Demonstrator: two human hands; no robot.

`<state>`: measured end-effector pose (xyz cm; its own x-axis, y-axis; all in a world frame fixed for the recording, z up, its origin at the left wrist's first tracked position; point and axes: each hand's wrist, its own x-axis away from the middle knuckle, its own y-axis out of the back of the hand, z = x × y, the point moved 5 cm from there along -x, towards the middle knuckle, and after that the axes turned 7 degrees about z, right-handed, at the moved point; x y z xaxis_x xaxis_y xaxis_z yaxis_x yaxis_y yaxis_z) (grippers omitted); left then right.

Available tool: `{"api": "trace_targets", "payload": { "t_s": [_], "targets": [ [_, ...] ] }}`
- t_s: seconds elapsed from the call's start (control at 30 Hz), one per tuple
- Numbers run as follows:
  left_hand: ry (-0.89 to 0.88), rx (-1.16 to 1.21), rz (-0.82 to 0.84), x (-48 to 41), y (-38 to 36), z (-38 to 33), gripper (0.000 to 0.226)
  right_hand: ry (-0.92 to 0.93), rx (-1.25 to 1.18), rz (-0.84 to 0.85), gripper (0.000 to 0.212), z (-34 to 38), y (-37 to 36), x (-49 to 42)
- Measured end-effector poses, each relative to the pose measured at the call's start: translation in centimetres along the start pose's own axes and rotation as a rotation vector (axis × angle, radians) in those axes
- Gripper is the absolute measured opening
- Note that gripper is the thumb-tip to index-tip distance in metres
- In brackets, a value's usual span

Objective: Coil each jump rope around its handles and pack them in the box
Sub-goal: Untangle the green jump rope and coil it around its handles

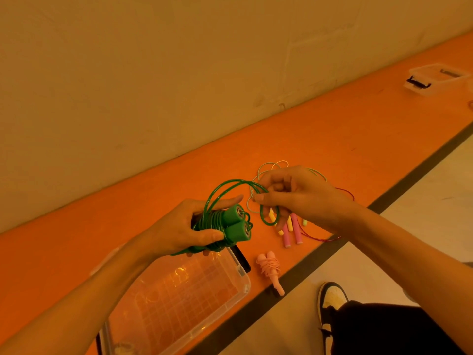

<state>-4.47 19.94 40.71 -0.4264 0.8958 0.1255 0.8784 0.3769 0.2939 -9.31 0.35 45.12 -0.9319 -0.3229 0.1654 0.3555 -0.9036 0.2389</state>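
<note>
A: State of left hand (179,226)?
B: Grips both handles of the green jump rope (237,233), cord wound round them.
A: And right hand (294,196)?
B: Pinches the loose green loop (266,222). Below, the clear box (179,290), open; coiled pink rope (270,266) beside it on the orange floor (332,139).

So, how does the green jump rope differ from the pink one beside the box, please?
The green jump rope is held in the left hand, while the pink jump rope lies on the orange floor. The green one has loose loops that the right hand pinches; the pink one is fully wound. Both have cord wrapped around paired handles, and neither is in the box.
</note>
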Motion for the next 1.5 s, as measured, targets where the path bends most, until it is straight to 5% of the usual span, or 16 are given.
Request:
{"api": "trace_targets", "payload": {
  "t_s": [0.5, 0.7, 0.93, 1.5],
  "targets": [
    [-0.020, -0.010, 0.009, -0.1, -0.2, -0.1, 0.068, 0.011, -0.052, -0.087, 0.004, 1.0, -1.1, 0.3],
    [-0.001, -0.013, 0.003, 0.0, -0.1, 0.0, 0.063, -0.027, -0.175, -0.012, 0.018, 0.7, -1.2, 0.3],
    [-0.012, -0.041, 0.008, -0.1, -0.2, 0.0, 0.064, 0.120, 0.030, -0.085, 0.019, 1.7, -1.7, 0.7],
    [0.013, -0.015, -0.027, -0.1, 0.0, 0.0, 0.075, 0.095, -0.088, 0.084, 0.029, 0.4, -1.1, 0.1]
  ]
}}
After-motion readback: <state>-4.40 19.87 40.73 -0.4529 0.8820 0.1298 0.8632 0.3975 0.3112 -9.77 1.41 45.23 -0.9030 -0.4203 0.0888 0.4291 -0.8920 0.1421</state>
